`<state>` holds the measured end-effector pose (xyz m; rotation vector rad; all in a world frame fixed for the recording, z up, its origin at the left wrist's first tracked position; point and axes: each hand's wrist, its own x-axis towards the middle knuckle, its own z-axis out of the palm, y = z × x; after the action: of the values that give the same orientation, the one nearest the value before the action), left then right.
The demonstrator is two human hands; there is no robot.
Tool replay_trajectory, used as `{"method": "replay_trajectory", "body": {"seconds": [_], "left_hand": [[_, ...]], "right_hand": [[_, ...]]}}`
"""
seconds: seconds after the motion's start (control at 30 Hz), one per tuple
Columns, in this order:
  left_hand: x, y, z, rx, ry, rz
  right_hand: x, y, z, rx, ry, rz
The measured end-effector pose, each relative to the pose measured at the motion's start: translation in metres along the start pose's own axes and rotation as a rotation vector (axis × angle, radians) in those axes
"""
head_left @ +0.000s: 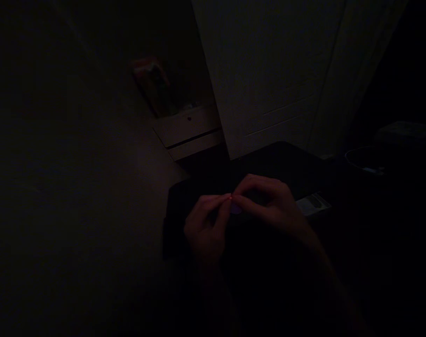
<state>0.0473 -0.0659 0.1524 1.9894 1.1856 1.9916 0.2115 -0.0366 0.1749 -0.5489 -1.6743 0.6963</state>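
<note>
The scene is very dark. My left hand (207,224) and my right hand (269,201) meet fingertip to fingertip in the middle of the view. Both pinch a small object (235,208), faintly purple, too dim to name. The hands hover over a dark flat surface (184,206), perhaps a black cloth or mat.
A pale door or cabinet panel (276,70) rises at the back. A light drawer front (190,128) with a small knob sits to its left, a reddish object (151,84) above it. A pale card-like item (313,203) lies right of the hands. A cable (365,166) curls at far right.
</note>
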Motion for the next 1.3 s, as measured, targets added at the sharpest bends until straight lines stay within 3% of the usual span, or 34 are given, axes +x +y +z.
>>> {"method": "replay_trajectory", "body": {"seconds": [0.37,0.43,0.53,0.67,0.8,1.03,1.3], "left_hand": [[-0.002,-0.003,0.0,0.006,-0.021,-0.01],[-0.004,-0.009,0.001,0.008,-0.028,-0.056],[-0.006,-0.026,0.002,0.017,-0.023,-0.192],[-0.012,-0.062,0.002,0.067,-0.011,-0.431],[-0.023,-0.097,0.006,0.141,-0.018,-0.594],[-0.047,-0.118,0.021,0.288,-0.012,-0.595],[-0.066,-0.137,0.022,0.266,-0.05,-0.659]], "right_hand": [[-0.001,0.005,-0.002,0.025,-0.025,0.071],[-0.001,0.022,-0.005,-0.033,0.025,0.087],[-0.004,0.066,-0.012,-0.179,0.02,0.127],[-0.013,0.131,-0.018,-0.391,-0.09,0.308],[-0.021,0.164,-0.013,-0.484,-0.176,0.448],[-0.023,0.168,0.007,-0.525,-0.292,0.471],[-0.024,0.177,0.007,-0.648,-0.311,0.452]]}}
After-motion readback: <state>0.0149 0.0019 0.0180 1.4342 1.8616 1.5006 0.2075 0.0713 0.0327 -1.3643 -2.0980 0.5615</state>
